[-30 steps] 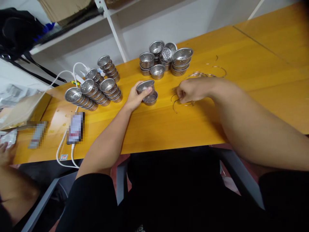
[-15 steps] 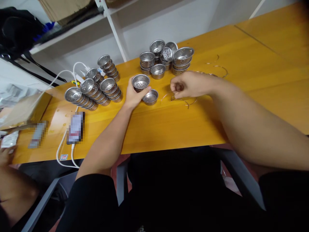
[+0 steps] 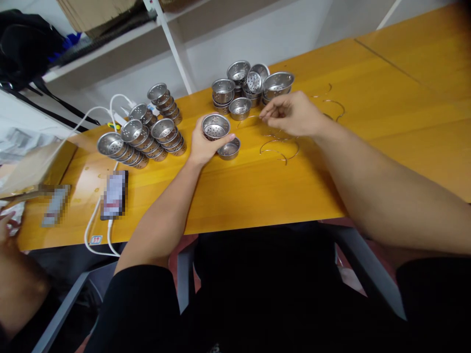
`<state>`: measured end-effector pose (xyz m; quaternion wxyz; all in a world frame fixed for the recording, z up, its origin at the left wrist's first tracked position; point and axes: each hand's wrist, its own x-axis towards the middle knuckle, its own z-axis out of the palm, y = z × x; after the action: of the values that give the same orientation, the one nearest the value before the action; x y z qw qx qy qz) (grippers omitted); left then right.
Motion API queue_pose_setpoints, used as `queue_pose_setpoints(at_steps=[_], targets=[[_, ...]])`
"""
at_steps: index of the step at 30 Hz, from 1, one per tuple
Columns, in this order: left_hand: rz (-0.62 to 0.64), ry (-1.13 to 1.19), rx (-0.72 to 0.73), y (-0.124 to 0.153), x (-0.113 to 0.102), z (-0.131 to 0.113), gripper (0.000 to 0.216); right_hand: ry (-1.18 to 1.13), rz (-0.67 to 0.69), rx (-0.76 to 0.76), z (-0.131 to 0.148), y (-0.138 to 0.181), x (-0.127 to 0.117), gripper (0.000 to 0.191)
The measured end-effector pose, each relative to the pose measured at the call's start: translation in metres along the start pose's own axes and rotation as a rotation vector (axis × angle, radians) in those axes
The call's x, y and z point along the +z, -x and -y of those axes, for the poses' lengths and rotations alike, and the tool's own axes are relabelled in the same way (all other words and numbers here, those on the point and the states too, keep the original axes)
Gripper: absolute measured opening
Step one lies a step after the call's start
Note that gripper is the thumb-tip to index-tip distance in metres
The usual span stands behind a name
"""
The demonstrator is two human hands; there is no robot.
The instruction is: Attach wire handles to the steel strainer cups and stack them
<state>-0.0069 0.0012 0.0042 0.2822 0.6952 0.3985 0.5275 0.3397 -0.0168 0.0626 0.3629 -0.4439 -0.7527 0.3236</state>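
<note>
My left hand [image 3: 206,144] is wrapped round a perforated metal strainer cup [image 3: 216,128], its open mouth facing up. Close by its thumb, a second strainer cup [image 3: 229,148] rests on the table, partly covered by that hand. My right hand [image 3: 285,113] is closed in a pinch above the table, to the right of the held cup. From its fingertips a thin, faint wire [image 3: 246,120] reaches out to the left; its other end is blurred. Loose curved copper-coloured wires [image 3: 279,143] lie below and behind this hand.
Stacked strainer cups stand at the left [image 3: 164,132] and at the back [image 3: 239,73]. A phone [image 3: 114,195] with a white cable lies at the front left, near a cardboard box [image 3: 40,166]. Another person's hand [image 3: 5,225] shows at the far left.
My right hand has risen away from the loose wires toward the back, with a thin wire now showing at its fingertips. My left hand keeps the strainer cup almost where it was.
</note>
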Motion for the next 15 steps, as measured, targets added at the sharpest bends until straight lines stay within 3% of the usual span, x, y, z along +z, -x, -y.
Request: queue_pose_setpoints(at_steps=[3,10,15], targets=[[0.03,0.018,-0.016,0.003,0.001,-0.007,0.113,-0.032,-0.045,0.016,0.004,-0.001,0.007,0.025],[0.226,0.053,-0.036,0.01,0.003,-0.028,0.122,-0.107,-0.07,0.035,0.01,-0.003,0.035,0.027],[0.26,0.041,-0.024,0.011,0.002,-0.038,0.117,-0.121,-0.031,0.012,0.011,-0.003,0.044,0.033]])
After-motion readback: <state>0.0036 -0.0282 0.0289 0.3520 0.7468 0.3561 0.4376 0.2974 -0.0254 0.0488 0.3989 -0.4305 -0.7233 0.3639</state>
